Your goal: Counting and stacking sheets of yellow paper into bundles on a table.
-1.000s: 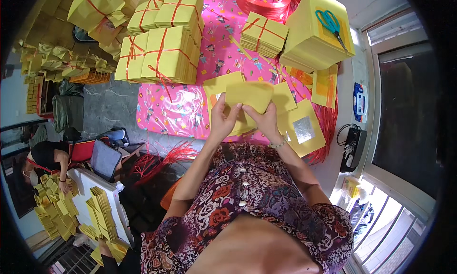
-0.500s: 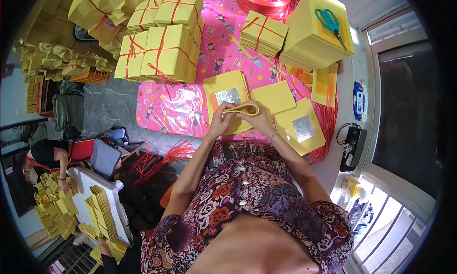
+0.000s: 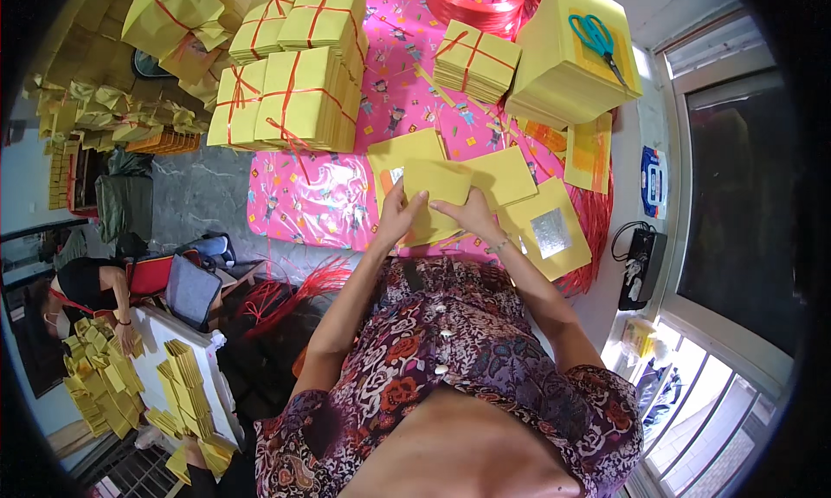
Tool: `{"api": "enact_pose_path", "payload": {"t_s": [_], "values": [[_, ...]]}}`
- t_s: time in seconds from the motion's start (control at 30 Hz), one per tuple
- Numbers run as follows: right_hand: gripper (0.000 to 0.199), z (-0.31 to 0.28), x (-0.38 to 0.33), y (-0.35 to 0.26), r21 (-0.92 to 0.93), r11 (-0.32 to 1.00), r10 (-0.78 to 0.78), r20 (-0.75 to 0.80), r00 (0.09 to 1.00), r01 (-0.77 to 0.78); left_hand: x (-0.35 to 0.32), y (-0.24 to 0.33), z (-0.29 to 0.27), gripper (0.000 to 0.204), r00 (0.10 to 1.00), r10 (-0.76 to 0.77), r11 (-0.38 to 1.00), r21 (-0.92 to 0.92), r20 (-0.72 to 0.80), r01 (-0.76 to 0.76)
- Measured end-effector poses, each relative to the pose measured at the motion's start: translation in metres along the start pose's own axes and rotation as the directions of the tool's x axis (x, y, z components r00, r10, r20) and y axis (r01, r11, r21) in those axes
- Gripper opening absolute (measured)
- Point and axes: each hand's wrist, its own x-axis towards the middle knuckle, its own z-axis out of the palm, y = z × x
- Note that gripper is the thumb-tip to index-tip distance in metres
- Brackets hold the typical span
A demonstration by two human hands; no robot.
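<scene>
Between my two hands is a small stack of yellow joss paper (image 3: 438, 181), lying flat and facing up. My left hand (image 3: 400, 215) grips its lower left edge, thumb on top. My right hand (image 3: 470, 214) holds the lower right edge the same way, its thumb pointing inward. Underneath and behind it lies a larger yellow sheet (image 3: 405, 145), its silver patch mostly covered. To the right are a plain yellow stack (image 3: 505, 174) and a yellow sheet with a silver foil square (image 3: 549, 231).
Red-tied yellow bundles (image 3: 299, 91) stand at the back left of the pink table cover (image 3: 303, 199). Teal scissors (image 3: 593, 36) rest on a tall paper stack (image 3: 554, 65). Behind is a red ribbon coil (image 3: 480, 5). At left, a person's hand (image 3: 126, 337) is by folded yellow papers (image 3: 104, 377).
The paper stack was bent into a loop between my hands; now it is flattened out and covers most of the silver patch behind. The person at left has shifted their head and hand slightly.
</scene>
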Motion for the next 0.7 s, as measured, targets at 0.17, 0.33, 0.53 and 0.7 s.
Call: {"api": "enact_pose_path", "payload": {"t_s": [0.17,0.33,0.53,0.7], "values": [[0.041,-0.004,-0.004,-0.033,0.17,0.982,0.074,0.019,0.997,-0.076,0.008,0.02,0.006,0.036,0.992,-0.123,0.982,-0.147,-0.03,0.118],[0.036,-0.002,-0.005,-0.048,0.238,0.971,0.011,-0.042,0.999,-0.001,0.012,0.041,0.005,0.035,0.953,-0.303,0.922,-0.247,0.018,0.298],[0.035,-0.004,-0.002,-0.051,0.242,0.97,0.036,-0.008,0.999,-0.033,0.012,0.051,0.007,0.035,0.958,-0.287,0.921,-0.277,-0.004,0.274],[0.035,-0.01,0.001,-0.054,0.24,0.97,0.013,0.047,0.999,-0.024,0.013,0.052,0.008,0.036,0.958,-0.285,0.909,-0.324,-0.017,0.264]]}}
